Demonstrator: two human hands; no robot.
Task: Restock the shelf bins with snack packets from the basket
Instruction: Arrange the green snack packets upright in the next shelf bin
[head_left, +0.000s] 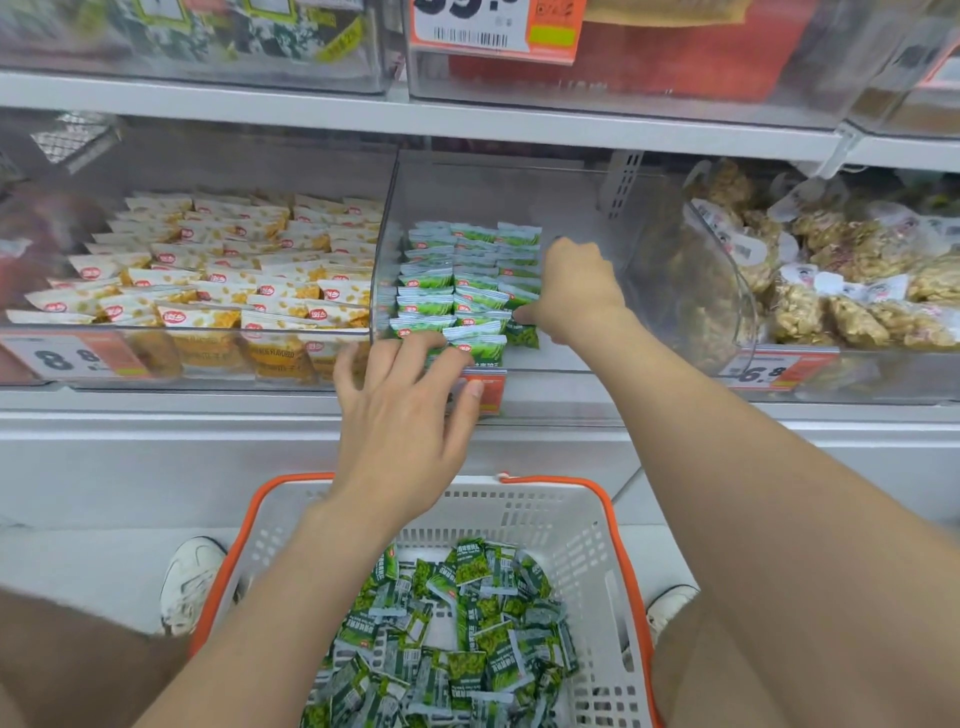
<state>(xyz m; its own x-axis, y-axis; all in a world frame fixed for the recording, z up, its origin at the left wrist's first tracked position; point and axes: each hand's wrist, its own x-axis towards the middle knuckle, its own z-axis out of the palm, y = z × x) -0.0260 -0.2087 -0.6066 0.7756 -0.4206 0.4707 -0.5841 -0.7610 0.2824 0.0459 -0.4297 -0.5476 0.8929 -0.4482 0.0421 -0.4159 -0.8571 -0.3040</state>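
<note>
Sitting in the bin, green packets touch left hand and right hand.

Bin: clear plastic, glossy, smooth. Packets inside it: green-and-white film, shiny, with crimped ends. Yellow packets left of it: glossy printed film. Bags right of it: clear, crinkled film. Shelf above it: white, smooth, seemingly painted metal. Tag on its front: orange printed card. Basket below it: matt grey perforated plastic, orange rim.
</note>
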